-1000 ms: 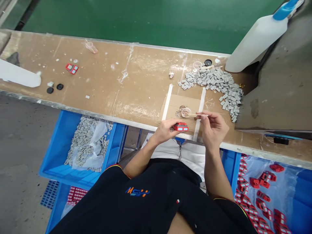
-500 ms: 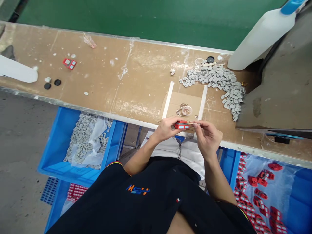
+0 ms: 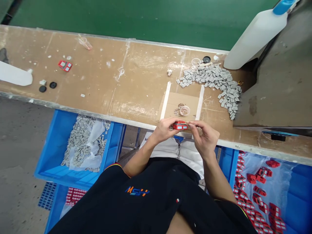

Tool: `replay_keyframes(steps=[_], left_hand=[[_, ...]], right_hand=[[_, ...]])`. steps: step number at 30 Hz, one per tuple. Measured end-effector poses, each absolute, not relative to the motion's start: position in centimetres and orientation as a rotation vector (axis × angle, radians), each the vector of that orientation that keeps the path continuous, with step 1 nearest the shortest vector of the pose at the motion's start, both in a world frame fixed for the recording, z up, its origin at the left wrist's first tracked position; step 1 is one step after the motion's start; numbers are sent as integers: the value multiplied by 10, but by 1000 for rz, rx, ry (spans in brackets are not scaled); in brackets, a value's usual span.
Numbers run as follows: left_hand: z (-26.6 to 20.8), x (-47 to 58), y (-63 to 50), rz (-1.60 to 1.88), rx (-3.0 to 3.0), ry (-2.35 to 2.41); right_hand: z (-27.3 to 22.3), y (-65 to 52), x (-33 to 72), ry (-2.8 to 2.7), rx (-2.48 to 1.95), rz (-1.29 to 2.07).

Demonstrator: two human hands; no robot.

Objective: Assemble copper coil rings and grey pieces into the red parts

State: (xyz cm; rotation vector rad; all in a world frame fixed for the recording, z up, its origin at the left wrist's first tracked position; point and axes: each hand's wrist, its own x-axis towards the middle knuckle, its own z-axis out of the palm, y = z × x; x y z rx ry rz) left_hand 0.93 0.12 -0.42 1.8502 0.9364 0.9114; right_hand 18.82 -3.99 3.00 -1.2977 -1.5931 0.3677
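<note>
My left hand [image 3: 165,130] is closed around the left end of a small red toy car [image 3: 179,125] with light window panels, held over the table's front edge. Between the thumb and fingers of my right hand [image 3: 205,136] is a thin wooden stick [image 3: 186,123], its tip at the car's upper side. Just beyond the car, a small clear plastic cup [image 3: 184,110] stands on a cardboard piece [image 3: 195,99] taped down by two white strips. Whether the tip touches the car is hard to make out.
Loose grey pieces [image 3: 214,76] are heaped at the right, beside a white bottle [image 3: 255,39] and a metal box [image 3: 273,81]. Another red car [image 3: 65,65] lies far left. Below the table, blue bins hold grey pieces [image 3: 84,143] and red cars [image 3: 259,198].
The stick's tip has shifted left over the car, and my right hand has come closer to it. My left hand keeps its hold. The whole view has shifted slightly.
</note>
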Motion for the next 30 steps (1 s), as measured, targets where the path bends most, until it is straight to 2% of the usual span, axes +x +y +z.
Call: replay_keyframes(steps=[16,25,30], left_hand=[[0,10,1,893,1760,930],[-1,8,2,849,1581,920],[1,8,1,871,1548,901]], right_hand=[[37,-35,186,-1614,-1394,396],[35,-14,202,-1306,-1435,449],[25,13,194,-1473,-1408,422]])
